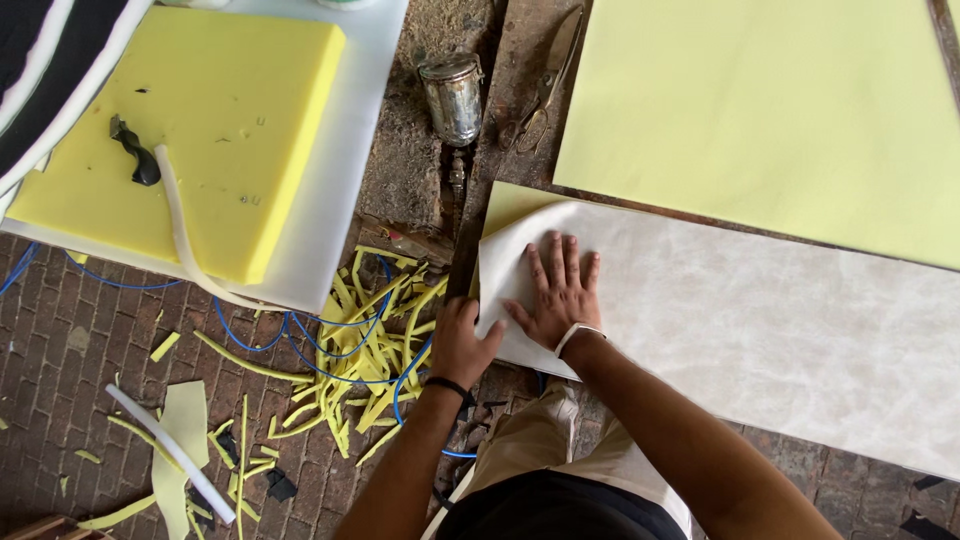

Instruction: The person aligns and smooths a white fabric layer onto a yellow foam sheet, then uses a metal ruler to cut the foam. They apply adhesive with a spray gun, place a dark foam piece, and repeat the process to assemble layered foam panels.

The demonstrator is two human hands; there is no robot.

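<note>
A pale marbled sheet [760,310] is being smoothed onto yellow foam [512,205]. The right hand [556,292] is pressed flat on it, fingers spread; the left hand [462,342], just beside, is curled around its near edge. Next, that edge probably needs pulling taut.

Worn, dark wooden workbench [500,120] at upper right, carrying a large pale yellow foam sheet [760,110], a long pale marbled fabric sheet [760,300] over a second yellow foam piece [510,203], a dented metal spray-gun cup [452,95] and steel shears [548,75]. Red brick floor [70,350] below, strewn with a heap of yellow foam offcut strips [365,345], a looping blue cord [300,335], a white plastic tube [170,452] and small black scraps [280,485].
</note>
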